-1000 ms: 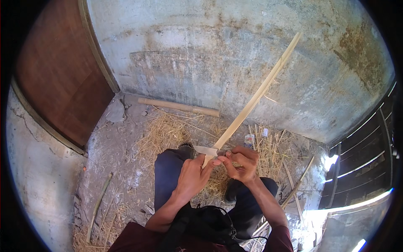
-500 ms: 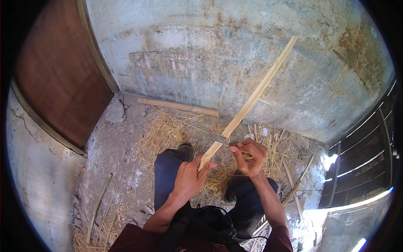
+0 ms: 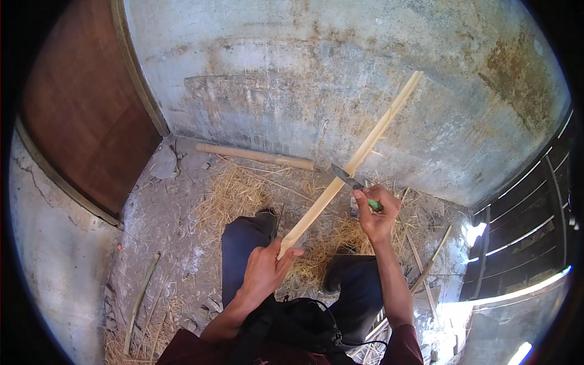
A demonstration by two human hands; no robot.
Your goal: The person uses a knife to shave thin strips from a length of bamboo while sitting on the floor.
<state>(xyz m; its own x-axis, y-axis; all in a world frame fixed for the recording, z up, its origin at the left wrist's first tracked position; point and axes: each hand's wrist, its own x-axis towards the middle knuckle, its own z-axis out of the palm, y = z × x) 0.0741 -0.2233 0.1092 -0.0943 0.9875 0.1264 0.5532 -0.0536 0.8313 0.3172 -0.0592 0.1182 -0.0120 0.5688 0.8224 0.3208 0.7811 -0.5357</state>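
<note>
A long, pale bamboo strip [image 3: 321,204] slants up and away to the right, its near end in the grip of my left hand [image 3: 266,266]. My right hand [image 3: 378,212] is closed round the green handle of a knife [image 3: 348,177]. The grey blade lies across the strip, about midway along it, with its tip pointing up and left. Small slivers stick out from the strip's right edge beyond the blade. The far end of the strip appears in front of the wall.
Straw-like shavings [image 3: 237,190] cover the ground between and beyond my legs. A thick bamboo pole [image 3: 255,156] lies along the stained wall [image 3: 255,103]. Thinner sticks lie at left [image 3: 142,298] and right [image 3: 433,261]. A brown door [image 3: 91,103] stands at far left, dark slats [image 3: 523,225] at right.
My right hand and the knife have moved farther along the strip, away from my left hand. The strip has drawn back slightly toward me, and its far end sits lower.
</note>
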